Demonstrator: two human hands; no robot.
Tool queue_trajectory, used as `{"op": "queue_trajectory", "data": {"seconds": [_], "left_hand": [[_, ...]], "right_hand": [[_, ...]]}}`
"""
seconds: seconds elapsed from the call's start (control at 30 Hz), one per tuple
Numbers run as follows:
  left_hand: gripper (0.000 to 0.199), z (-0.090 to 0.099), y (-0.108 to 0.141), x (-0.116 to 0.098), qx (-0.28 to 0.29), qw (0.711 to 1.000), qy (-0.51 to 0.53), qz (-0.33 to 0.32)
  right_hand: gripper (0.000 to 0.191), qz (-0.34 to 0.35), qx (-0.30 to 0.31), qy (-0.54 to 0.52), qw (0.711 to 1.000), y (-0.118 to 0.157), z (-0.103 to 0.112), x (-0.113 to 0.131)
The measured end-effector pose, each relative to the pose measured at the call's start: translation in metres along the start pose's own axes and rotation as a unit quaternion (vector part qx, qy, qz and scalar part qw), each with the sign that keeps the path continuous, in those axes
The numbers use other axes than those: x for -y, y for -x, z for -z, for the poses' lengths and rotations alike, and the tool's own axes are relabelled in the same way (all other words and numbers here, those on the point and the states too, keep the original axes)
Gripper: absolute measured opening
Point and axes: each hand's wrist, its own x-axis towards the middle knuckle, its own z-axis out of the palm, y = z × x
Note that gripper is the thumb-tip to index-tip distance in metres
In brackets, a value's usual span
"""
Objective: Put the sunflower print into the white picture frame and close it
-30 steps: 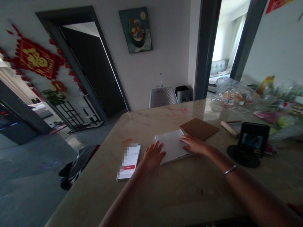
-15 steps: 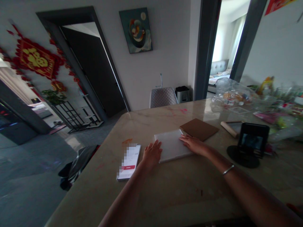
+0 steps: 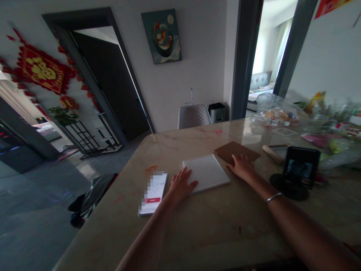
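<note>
The bench (image 3: 203, 229) bears a white panel (image 3: 209, 171) and, just beside it, a brown board (image 3: 225, 149). The left hand (image 3: 181, 184) lies spread at the panel's left edge, gripping nothing; the right hand (image 3: 243, 166) spreads over the board, contact unclear. A one-sided push could skew the panel.

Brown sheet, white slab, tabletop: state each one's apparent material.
Brown sheet: perhaps cardboard or fiberboard; flat, even, matte brown.
White slab: possibly plastic or wrapped paper; pale, smooth-looking, material unclear.
Tabletop: likely marble or a stone imitation, polished; veining and reflections show.
</note>
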Motion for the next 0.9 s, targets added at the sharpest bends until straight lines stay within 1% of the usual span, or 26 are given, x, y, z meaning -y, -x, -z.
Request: {"op": "queue_trajectory", "data": {"seconds": [0.07, 0.2, 0.33, 0.47, 0.53, 0.73, 0.83, 0.9], "left_hand": [[0.063, -0.001, -0.001, -0.001, -0.002, 1.0, 0.006, 0.004], [0.06, -0.004, -0.004, 0.0, -0.027, 0.999, 0.005, 0.027], [0.059, -0.005, -0.005, 0.001, -0.018, 0.999, -0.006, 0.032], [0.059, -0.004, -0.004, 0.002, -0.021, 0.999, -0.003, 0.025], [0.059, -0.004, -0.004, 0.002, -0.022, 1.0, -0.003, 0.019], [0.057, -0.005, -0.004, 0.004, -0.027, 1.0, -0.009, 0.014], [0.058, -0.006, -0.005, 0.004, -0.028, 0.999, -0.009, 0.016], [0.058, -0.007, -0.005, 0.004, -0.027, 0.999, -0.006, 0.017]], "right_hand": [[0.06, 0.0, 0.018, 0.006, 1.0, -0.001, 0.003, 0.0], [0.05, 0.011, 0.036, 0.03, 0.999, -0.001, 0.011, 0.005], [0.04, 0.034, 0.029, 0.058, 0.997, 0.001, 0.017, 0.01], [0.033, 0.065, 0.015, 0.075, 0.995, 0.003, 0.02, 0.014], [0.032, 0.078, -0.001, 0.08, 0.994, 0.004, 0.021, 0.015], [0.029, 0.088, -0.06, 0.114, 0.988, 0.004, 0.027, 0.015], [0.031, 0.097, -0.119, 0.106, 0.982, 0.006, 0.033, 0.014], [0.031, 0.084, -0.161, 0.084, 0.98, 0.007, 0.037, 0.014]]}}
